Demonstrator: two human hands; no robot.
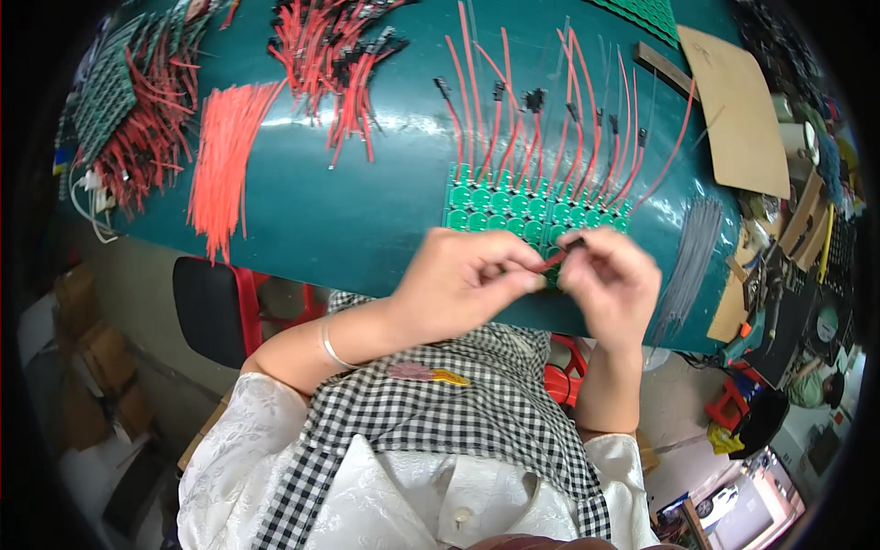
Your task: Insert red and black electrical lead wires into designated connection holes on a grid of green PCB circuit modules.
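My left hand (pixel 467 278) is closed in a pinch on a short red wire (pixel 553 260). Opposite it, the fingers of my right hand (pixel 609 282) are closed around a small black connector (pixel 575 245) at the wire's other end; this hand is slightly blurred. Both hands are over the near edge of a green circuit-board panel (pixel 500 203) made of round boards, hiding part of it. Along the panel's far edge stand several red wires (pixel 495 128), some tipped with black connectors.
A bundle of plain red wires (pixel 229 156) lies left on the green table (pixel 321 211), with connector-tipped wires (pixel 316 55) behind. Wired panels (pixel 137 119) are heaped far left. Grey strands (pixel 689 261) and a cardboard sheet (pixel 733 115) lie right. A red-and-black chair (pixel 220 307) stands below.
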